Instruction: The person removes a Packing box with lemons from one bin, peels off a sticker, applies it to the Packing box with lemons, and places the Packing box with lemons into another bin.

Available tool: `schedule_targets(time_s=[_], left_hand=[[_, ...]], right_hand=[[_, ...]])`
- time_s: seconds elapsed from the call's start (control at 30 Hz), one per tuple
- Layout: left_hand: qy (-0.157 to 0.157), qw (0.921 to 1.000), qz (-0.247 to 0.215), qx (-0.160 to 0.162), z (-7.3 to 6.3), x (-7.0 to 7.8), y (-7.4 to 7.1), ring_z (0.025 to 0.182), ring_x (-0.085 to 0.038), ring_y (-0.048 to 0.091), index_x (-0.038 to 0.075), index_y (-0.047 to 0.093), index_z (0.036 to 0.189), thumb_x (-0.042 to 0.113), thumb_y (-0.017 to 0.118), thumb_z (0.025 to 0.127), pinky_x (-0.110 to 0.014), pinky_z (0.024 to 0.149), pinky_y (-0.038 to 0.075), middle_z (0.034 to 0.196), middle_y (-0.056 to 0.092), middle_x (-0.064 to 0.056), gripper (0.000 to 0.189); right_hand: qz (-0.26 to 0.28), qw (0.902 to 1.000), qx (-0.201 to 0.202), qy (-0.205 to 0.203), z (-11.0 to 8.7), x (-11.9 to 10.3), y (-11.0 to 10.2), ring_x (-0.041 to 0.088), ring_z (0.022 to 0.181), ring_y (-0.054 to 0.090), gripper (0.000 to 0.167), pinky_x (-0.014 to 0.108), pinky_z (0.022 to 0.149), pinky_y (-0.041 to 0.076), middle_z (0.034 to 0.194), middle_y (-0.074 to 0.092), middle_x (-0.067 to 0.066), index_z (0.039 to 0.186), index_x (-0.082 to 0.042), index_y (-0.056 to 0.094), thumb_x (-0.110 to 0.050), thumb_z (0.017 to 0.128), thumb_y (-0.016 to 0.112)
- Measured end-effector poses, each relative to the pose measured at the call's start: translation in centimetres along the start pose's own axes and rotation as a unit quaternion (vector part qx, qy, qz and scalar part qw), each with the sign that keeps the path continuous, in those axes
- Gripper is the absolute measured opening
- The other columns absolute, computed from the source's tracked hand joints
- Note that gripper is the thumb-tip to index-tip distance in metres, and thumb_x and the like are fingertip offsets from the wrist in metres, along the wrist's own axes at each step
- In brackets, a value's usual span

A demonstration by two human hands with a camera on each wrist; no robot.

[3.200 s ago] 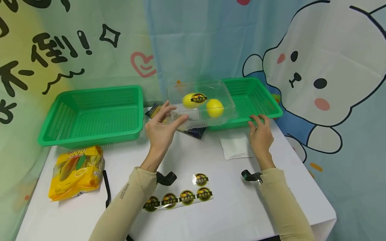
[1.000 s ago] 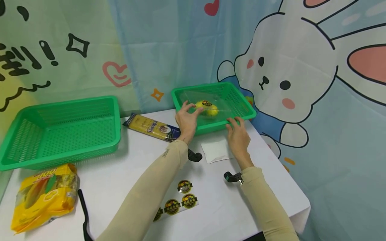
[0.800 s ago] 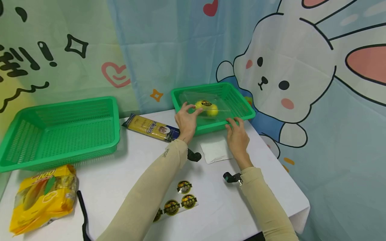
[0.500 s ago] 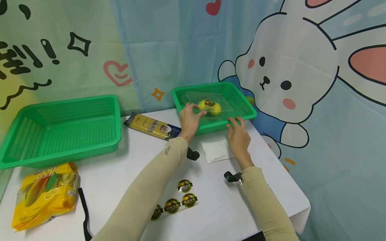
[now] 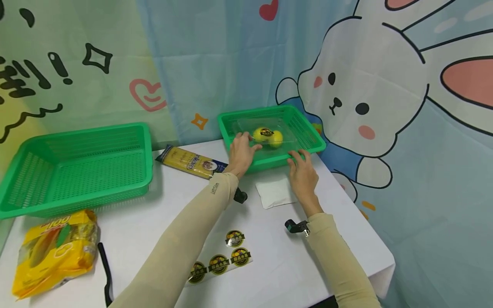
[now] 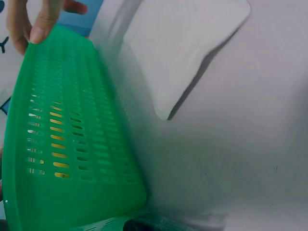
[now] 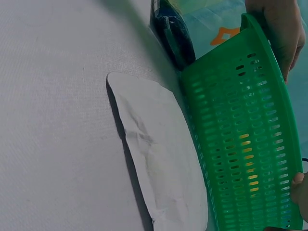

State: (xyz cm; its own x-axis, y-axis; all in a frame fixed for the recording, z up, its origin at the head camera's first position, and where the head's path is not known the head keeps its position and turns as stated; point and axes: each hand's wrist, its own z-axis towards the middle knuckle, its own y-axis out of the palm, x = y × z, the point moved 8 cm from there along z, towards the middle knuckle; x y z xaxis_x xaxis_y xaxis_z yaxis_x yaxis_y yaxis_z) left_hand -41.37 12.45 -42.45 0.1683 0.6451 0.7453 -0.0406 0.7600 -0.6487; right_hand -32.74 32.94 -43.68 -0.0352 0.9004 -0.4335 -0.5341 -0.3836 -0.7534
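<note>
A clear plastic fruit box [image 5: 286, 128] with two lemons [image 5: 275, 139] inside lies in the right green basket [image 5: 308, 125]. A round black-and-gold sticker [image 5: 266, 132] is on its lid. My left hand [image 5: 241, 153] reaches over the basket's front left rim, fingers loosely bent and thumb extended near the box's front edge; part of its fingers is hidden behind the rim in the right wrist view. My right hand [image 5: 303, 175] grips the basket's front rim, thumb outside and fingers over the top. Yellow shows through the basket slots in both wrist views.
A larger green basket [image 5: 92, 167] stands at the left. Around it are a yellow mango-printed bag [image 5: 57, 252] and a black strap [image 5: 105, 273]. A pasta packet [image 5: 192, 161] lies beside my left wrist. Nearer are a white packet [image 5: 275, 192] and a strip of stickers [image 5: 218, 264].
My left hand has carried the fruit box rightward and down into the right basket, then its fingers have loosened and drawn slightly away. The right hand stays on the rim.
</note>
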Motion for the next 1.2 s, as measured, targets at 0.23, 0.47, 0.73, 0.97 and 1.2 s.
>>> schedule_targets(time_s=[0.23, 0.47, 0.73, 0.97, 1.2], left_hand=[[0.015, 0.9991, 0.037, -0.012, -0.1, 0.1, 0.4, 0.101, -0.029, 0.07, 0.007, 0.067, 0.125, 0.038, 0.076, 0.094, -0.039, 0.087, 0.06, 0.121, 0.066, -0.011, 0.045], [0.026, 0.9969, 0.072, -0.016, -0.1, 0.2, 0.6, 0.098, -0.027, 0.071, 0.005, 0.067, 0.126, 0.039, 0.074, 0.095, -0.038, 0.083, 0.061, 0.118, 0.067, -0.011, 0.047], [0.031, 0.9939, 0.104, -0.017, 0.0, 0.2, 0.8, 0.091, -0.027, 0.072, 0.005, 0.066, 0.122, 0.041, 0.073, 0.096, -0.037, 0.077, 0.062, 0.114, 0.067, -0.013, 0.045], [0.012, 0.9897, 0.14, -0.028, 0.2, -1.6, -0.3, 0.091, -0.028, 0.075, 0.005, 0.061, 0.135, 0.04, 0.07, 0.099, -0.034, 0.074, 0.063, 0.126, 0.066, -0.02, 0.051], [-0.007, 0.9846, 0.17, -0.039, 0.7, -3.0, -2.0, 0.093, -0.028, 0.075, 0.003, 0.064, 0.129, 0.036, 0.068, 0.102, -0.035, 0.073, 0.063, 0.112, 0.072, -0.016, 0.043]], right_hand=[[-0.005, 1.0, 0.001, -0.001, -0.1, -0.2, -0.1, 0.042, 0.083, 0.072, 0.029, 0.055, 0.05, 0.052, 0.143, 0.059, 0.014, 0.128, -0.017, 0.073, -0.027, 0.102, 0.066], [-0.006, 1.0, -0.002, -0.006, -0.1, -0.3, -0.1, 0.043, 0.084, 0.072, 0.029, 0.056, 0.05, 0.052, 0.143, 0.059, 0.014, 0.129, -0.017, 0.073, -0.025, 0.102, 0.067], [-0.003, 1.0, -0.003, -0.005, -0.1, -0.3, -0.1, 0.043, 0.086, 0.072, 0.029, 0.056, 0.05, 0.052, 0.144, 0.059, 0.014, 0.129, -0.016, 0.073, -0.024, 0.101, 0.068], [0.013, 0.9995, -0.019, -0.023, 0.8, -1.8, 1.7, 0.043, 0.083, 0.072, 0.028, 0.056, 0.051, 0.052, 0.143, 0.06, 0.015, 0.128, -0.017, 0.074, -0.024, 0.101, 0.069], [0.023, 0.9976, -0.043, -0.048, 2.1, -3.4, 3.4, 0.043, 0.083, 0.072, 0.029, 0.055, 0.052, 0.051, 0.144, 0.06, 0.015, 0.13, -0.016, 0.073, -0.025, 0.102, 0.069]])
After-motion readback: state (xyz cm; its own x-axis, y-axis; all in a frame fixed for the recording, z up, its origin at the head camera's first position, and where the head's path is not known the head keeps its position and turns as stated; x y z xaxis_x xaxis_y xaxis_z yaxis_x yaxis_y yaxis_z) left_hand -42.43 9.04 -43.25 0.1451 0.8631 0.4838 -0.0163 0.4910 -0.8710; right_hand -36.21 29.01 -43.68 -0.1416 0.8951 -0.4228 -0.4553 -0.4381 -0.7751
